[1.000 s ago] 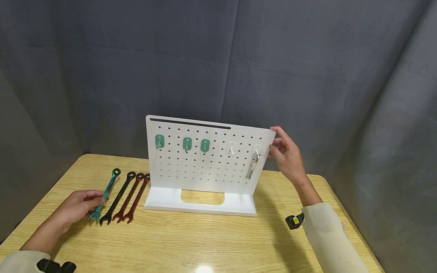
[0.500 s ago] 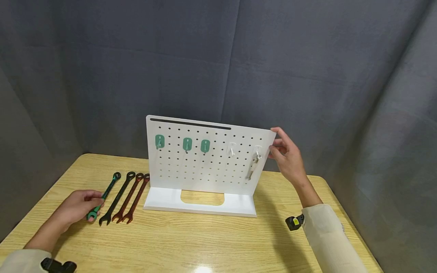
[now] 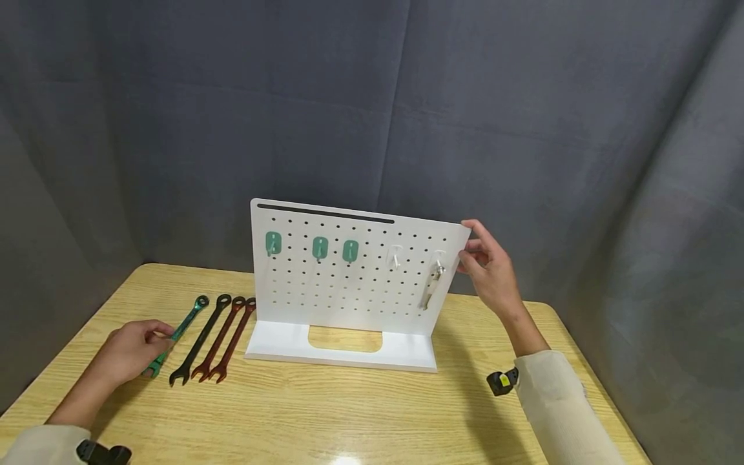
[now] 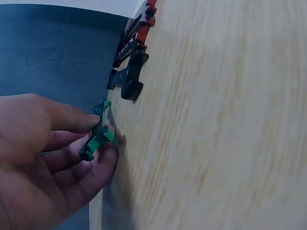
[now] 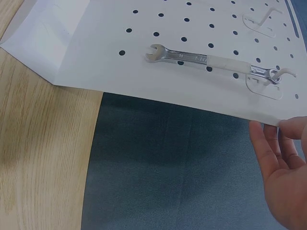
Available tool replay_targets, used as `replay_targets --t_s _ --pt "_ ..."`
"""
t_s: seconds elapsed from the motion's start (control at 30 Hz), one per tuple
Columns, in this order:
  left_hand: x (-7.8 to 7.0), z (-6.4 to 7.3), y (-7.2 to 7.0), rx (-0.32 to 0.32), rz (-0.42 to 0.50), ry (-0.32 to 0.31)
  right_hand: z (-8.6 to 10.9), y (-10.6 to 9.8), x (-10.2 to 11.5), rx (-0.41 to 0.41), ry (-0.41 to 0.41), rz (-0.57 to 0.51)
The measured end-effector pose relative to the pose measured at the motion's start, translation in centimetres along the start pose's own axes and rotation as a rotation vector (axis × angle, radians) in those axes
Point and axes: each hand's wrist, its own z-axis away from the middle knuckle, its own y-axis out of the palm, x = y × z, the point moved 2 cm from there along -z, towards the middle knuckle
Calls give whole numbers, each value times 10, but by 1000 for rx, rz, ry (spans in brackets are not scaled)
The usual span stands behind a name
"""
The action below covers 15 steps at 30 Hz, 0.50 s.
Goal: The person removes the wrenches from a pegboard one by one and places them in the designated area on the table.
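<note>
My left hand (image 3: pixel 134 352) pinches a green combination wrench (image 3: pixel 185 324) between thumb and fingers, low over the table's left side. In the left wrist view the open jaw of that green wrench (image 4: pixel 98 141) shows between the fingertips. To its right lie a black wrench (image 3: pixel 201 339) and two red wrenches (image 3: pixel 219 339), side by side. My right hand (image 3: pixel 494 271) grips the upper right edge of a white pegboard (image 3: pixel 343 284), thumb in front and fingers at the edge. A silver wrench (image 5: pixel 187 56) hangs from a clear hook at the board's right.
Three green hooks (image 3: pixel 320 248) and another clear hook (image 3: pixel 396 256) sit on the board with nothing hung on them. The board's base rests on the wooden table (image 3: pixel 325 413). A grey curtain (image 3: pixel 290 129) stands behind the table.
The green wrench's ring end has lowered and shifted slightly right, and its open end has moved a little left. My left hand has stayed nearly in place; the right keeps its hold on the board.
</note>
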Motion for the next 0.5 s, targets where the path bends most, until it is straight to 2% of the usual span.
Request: replay_targets --t_s 0.3,0.5 --pt "2 0 3 -83 -50 38 0 0 -2 -3 -3 -6" --pt "0 1 7 -102 -63 55 0 0 -1 -1 -15 -6"
